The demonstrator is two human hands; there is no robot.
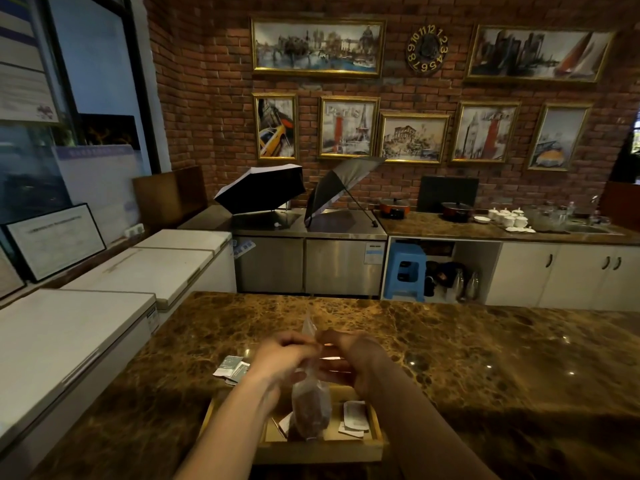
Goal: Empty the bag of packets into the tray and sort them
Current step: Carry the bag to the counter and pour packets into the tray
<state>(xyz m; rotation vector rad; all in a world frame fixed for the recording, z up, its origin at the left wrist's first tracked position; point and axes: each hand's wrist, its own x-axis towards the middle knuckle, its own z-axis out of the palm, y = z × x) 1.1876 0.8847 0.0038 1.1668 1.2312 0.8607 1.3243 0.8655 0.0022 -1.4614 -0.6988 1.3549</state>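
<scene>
A clear plastic bag (309, 407) holding brown packets hangs upright over the wooden tray (318, 446) on the marble counter. My left hand (284, 358) and my right hand (349, 358) both pinch the bag's twisted top, close together above the tray. A few white packets (355, 415) lie in the tray's right part, and another white one (285, 424) lies at its left behind the bag. More grey-green packets (232, 368) lie on the counter just left of my left hand.
The brown marble counter (485, 358) stretches wide to the right. White chest freezers (69, 341) stand along the left. Behind are a steel counter with two open umbrellas (263, 188), a blue stool (405, 271) and cupboards with crockery.
</scene>
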